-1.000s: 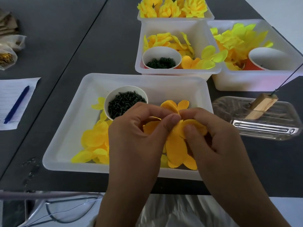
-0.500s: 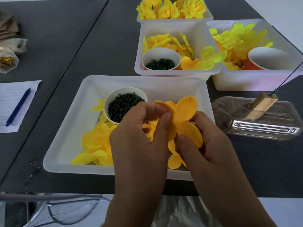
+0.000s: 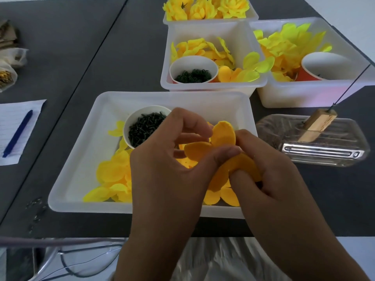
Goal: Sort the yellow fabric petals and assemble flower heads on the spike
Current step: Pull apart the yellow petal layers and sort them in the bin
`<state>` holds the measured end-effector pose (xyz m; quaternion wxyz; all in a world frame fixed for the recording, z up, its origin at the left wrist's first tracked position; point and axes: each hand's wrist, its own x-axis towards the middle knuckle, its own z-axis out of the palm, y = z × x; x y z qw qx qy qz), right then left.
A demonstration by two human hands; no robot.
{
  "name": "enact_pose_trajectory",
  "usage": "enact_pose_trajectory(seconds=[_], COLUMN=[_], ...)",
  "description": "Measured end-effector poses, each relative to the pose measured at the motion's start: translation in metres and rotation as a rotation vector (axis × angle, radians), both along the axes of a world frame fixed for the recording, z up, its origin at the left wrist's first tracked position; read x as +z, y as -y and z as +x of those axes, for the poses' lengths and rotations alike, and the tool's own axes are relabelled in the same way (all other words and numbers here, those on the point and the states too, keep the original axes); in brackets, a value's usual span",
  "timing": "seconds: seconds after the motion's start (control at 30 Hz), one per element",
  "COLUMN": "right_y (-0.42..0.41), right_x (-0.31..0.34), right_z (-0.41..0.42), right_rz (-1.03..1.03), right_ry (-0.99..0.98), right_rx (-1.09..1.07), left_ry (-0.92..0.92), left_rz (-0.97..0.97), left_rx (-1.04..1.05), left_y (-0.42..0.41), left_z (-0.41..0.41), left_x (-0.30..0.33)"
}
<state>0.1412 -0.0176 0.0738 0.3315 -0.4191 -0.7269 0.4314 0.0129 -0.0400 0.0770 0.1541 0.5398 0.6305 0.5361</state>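
Petals (image 3: 223,136) of orange-yellow fabric sit pinched between your two hands, above the shallow white tray (image 3: 81,159) at the table's near edge. Your left hand (image 3: 168,175) grips them with thumb and curled fingers, and your right hand (image 3: 269,179) pinches the lower petal.

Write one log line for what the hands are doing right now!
left hand: pinches orange petals | right hand: pinches same petals | place: over white tray | spike: bare
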Motion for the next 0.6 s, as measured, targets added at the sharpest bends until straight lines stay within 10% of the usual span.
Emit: enact_pose_trajectory(seconds=[0.33,0.6], right_y=[-0.002,0.001], right_x=[0.001,-0.002], right_z=[0.010,-0.002], right_rz=[-0.189,-0.327], right_ry=[-0.039,-0.128], right_rx=[0.106,0.026], left_ry=[0.074,-0.004], left_rz=[-0.081,-0.009], left_rx=[-0.126,0.186], left_y=[-0.001,0.000], left_z=[-0.010,-0.003], left_x=[0.000,-0.014])
